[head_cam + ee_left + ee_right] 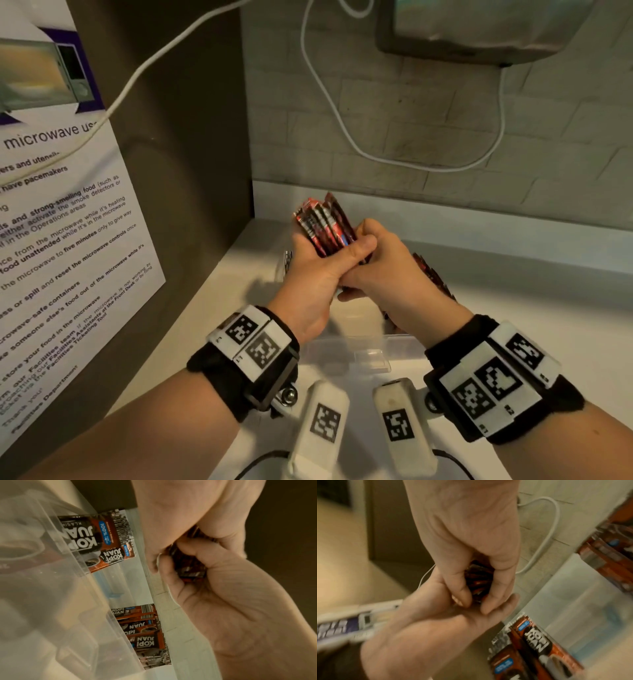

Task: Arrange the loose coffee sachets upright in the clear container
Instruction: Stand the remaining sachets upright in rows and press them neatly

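A bundle of several red-and-black coffee sachets (323, 224) stands fanned upward above the clear container (346, 342). My left hand (325, 263) grips the bundle's lower end from the left, thumb across the front. My right hand (380, 263) curls round the same end from the right. In the left wrist view the bundle (188, 566) shows dark between both hands, and in the right wrist view its end (477, 582) shows between the fingers. More sachets (142, 628) stand inside the container at one end, and other sachets (96, 536) at the other end.
A dark side panel with a microwave poster (68, 205) closes off the left. The tiled wall behind carries a looping white cable (342, 120) and a grey appliance (479, 31). The container sits on a pale countertop (531, 325).
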`<control>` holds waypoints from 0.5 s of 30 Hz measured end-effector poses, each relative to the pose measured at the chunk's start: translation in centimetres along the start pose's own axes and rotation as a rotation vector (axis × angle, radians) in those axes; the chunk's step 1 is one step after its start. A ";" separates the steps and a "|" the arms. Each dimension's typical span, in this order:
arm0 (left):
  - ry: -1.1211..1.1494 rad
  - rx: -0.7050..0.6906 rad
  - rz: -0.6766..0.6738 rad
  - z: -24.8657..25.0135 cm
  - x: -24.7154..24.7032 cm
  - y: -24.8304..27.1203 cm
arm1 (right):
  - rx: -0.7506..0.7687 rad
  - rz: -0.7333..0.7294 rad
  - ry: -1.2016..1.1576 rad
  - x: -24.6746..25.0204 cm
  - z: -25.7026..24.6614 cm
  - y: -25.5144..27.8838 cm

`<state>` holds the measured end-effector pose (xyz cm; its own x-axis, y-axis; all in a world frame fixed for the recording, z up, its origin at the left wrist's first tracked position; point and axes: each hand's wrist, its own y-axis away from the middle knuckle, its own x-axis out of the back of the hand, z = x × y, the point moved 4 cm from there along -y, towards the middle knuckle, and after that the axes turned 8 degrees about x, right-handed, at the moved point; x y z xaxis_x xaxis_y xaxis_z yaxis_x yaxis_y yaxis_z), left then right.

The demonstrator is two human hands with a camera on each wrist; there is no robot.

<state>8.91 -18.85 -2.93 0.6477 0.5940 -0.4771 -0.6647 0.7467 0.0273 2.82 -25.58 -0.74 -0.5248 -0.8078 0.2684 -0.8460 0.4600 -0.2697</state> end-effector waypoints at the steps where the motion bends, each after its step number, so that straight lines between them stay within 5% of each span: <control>1: -0.025 0.037 0.026 -0.2 -0.1 0.1 | 0.023 -0.038 0.096 -0.3 -0.1 0.1; 5: -0.008 0.127 -0.017 0.3 1.2 -0.6 | -0.007 -0.122 0.069 -0.2 -0.2 0.4; 9: 0.056 0.193 -0.135 1.0 1.7 -0.4 | -0.081 0.014 -0.112 1.1 0.0 0.1; 15: 0.090 0.206 -0.119 0.8 2.2 -0.4 | -0.082 0.169 0.037 2.0 0.5 -0.3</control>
<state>10.91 -17.59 -3.24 0.6748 0.4763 -0.5637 -0.4902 0.8603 0.1400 2.08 -27.51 -0.54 -0.6619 -0.7033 0.2595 -0.7496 0.6178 -0.2375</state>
